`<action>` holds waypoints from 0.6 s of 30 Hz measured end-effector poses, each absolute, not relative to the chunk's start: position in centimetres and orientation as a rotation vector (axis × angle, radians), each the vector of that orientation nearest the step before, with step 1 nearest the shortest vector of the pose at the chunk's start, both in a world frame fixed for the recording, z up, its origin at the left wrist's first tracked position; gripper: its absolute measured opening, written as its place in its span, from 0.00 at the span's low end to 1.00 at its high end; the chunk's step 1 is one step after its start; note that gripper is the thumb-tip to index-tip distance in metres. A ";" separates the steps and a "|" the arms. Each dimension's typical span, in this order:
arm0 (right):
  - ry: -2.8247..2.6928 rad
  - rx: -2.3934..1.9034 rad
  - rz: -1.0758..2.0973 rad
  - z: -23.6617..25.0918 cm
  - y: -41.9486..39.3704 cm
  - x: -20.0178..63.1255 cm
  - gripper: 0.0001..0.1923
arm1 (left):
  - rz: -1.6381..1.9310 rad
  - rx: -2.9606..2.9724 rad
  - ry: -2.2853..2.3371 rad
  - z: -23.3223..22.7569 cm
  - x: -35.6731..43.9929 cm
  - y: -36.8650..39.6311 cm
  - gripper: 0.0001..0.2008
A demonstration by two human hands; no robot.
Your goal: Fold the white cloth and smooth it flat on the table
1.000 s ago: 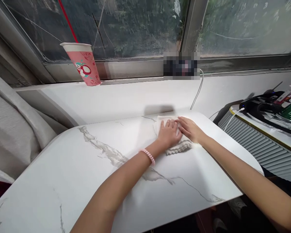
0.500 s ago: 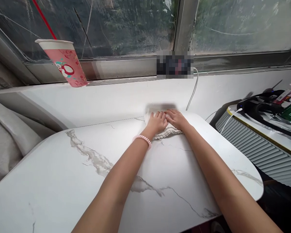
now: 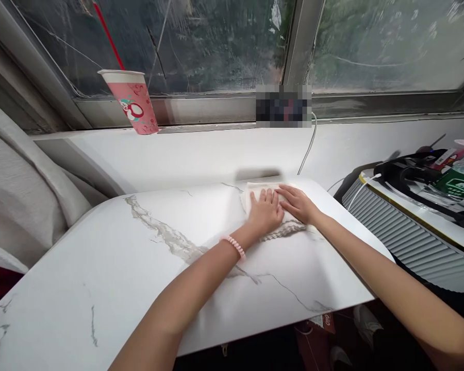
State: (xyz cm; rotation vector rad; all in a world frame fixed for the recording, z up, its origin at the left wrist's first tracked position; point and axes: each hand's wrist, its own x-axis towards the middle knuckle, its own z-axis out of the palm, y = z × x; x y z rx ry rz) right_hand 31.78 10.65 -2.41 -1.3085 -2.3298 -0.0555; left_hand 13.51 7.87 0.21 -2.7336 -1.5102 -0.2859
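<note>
A folded white cloth [image 3: 255, 188] lies at the far edge of a white marble-patterned table [image 3: 147, 268]. My left hand [image 3: 267, 211] presses flat on the cloth, with a pink bead bracelet [image 3: 234, 246] on its wrist. My right hand [image 3: 297, 203] lies flat beside it on the same cloth, fingers pointing left and touching the left hand. Both hands cover most of the cloth; its crinkled near edge shows below them.
A pink paper cup [image 3: 133, 100] with a red straw stands on the window sill at the back left. A white cable [image 3: 308, 149] hangs from a blurred item on the sill. A ribbed grey unit [image 3: 406, 242] with black gear stands right. Grey fabric [image 3: 19, 201] lies left.
Both hands pushed the cloth away to the table's far edge, then drew it back a little toward me. The view swung right and back.
</note>
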 end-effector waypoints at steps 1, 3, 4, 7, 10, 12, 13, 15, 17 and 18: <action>-2.319 -1.311 -0.059 -2.4 9.3 32.2 0.28 | -0.295 -2.743 -1.504 0.2 13.8 6.7 0.29; -2.303 -1.322 -0.063 -2.4 6.2 32.9 0.28 | -0.317 -2.765 -1.480 0.3 14.4 4.0 0.30; -2.303 -1.328 -0.062 -2.3 4.6 33.3 0.28 | -0.325 -2.777 -1.466 0.4 14.7 2.7 0.30; -2.306 -1.367 -0.055 -2.1 -0.3 34.5 0.27 | -0.333 -2.817 -1.435 0.7 15.6 -1.4 0.31; -2.312 -1.420 -0.050 -1.7 -4.2 35.4 0.27 | -0.333 -2.847 -1.373 0.8 16.3 -4.5 0.32; -2.322 -1.447 -0.039 -1.4 -5.7 35.8 0.27 | -0.330 -2.848 -1.320 0.9 16.8 -5.7 0.32; -2.330 -1.453 -0.032 -1.2 -6.0 36.0 0.27 | -0.324 -2.841 -1.310 0.9 17.0 -6.1 0.31; -2.357 -1.438 -0.015 -1.0 -5.9 36.3 0.27 | -0.315 -2.821 -1.316 0.9 17.5 -6.4 0.31; -2.389 -1.405 0.010 -0.8 -5.0 36.7 0.27 | -0.336 -2.798 -1.353 0.9 17.9 -6.1 0.31; -2.403 -1.386 0.023 -0.8 -4.3 36.9 0.27 | -0.355 -2.791 -1.372 0.9 18.2 -5.7 0.31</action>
